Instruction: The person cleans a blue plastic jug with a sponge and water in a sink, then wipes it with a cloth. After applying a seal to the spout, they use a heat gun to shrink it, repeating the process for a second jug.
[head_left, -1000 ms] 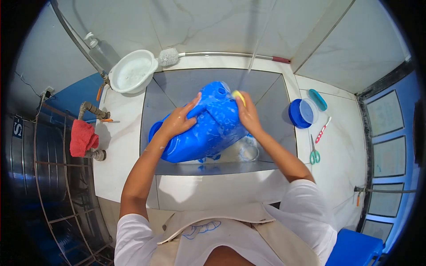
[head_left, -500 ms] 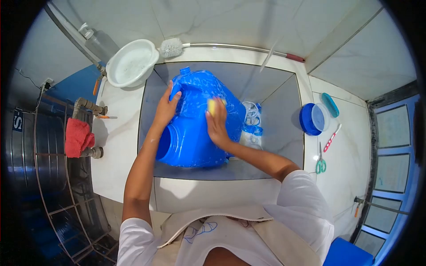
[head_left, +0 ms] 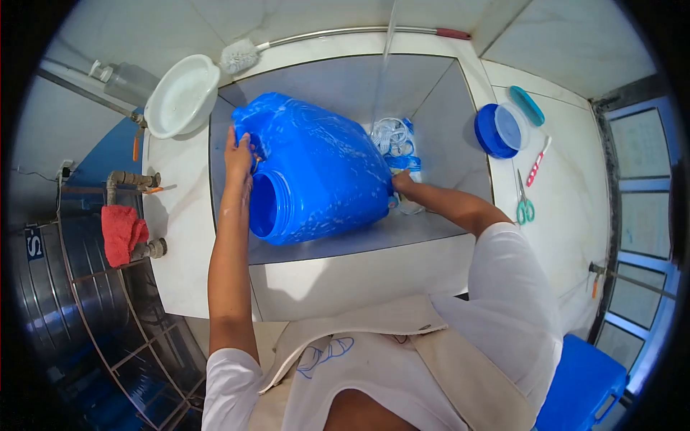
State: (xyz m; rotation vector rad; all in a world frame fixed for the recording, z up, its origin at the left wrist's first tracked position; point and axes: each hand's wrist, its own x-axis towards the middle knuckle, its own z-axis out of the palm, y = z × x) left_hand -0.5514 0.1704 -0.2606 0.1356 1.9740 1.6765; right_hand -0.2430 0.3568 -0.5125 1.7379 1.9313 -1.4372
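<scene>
Marble counters frame a grey sink [head_left: 431,108] where a blue jerrycan [head_left: 316,176] is laid on its side. It is gripped by the left hand [head_left: 237,159]; the right hand's [head_left: 401,182] fingers are hidden behind its base. Scrubbing is judged underway; a turned face is called for next.

Large blue plastic jug [head_left: 316,176], soapy, lying on its side in the sink, open mouth facing left

Around the sink [head_left: 431,93]: one blue jug [head_left: 320,172], one white basin [head_left: 180,97], one brush [head_left: 241,54], one pair of scissors [head_left: 525,205], one toothbrush [head_left: 537,161].
</scene>
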